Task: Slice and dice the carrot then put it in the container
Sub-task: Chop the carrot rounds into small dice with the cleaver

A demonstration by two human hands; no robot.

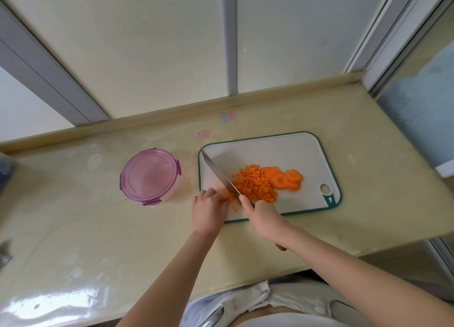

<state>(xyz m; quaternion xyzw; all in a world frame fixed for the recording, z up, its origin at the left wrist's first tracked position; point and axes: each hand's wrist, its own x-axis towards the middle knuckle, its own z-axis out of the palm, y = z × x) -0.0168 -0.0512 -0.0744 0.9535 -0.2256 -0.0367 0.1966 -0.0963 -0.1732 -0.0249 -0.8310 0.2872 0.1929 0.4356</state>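
Head view. Pale yellow counter lying under a frosted window.

- One board, white, green-edged.
- One lidded purple container, standing left of the board.
- One heap of dice mid-board, with about five overlapping slices to its right.
- One knife, lying diagonally across the board's left half.

Right hand gripping the knife handle at the board's near edge. Left hand curling its fingers onto carrot bits left of the blade; grip unclear.
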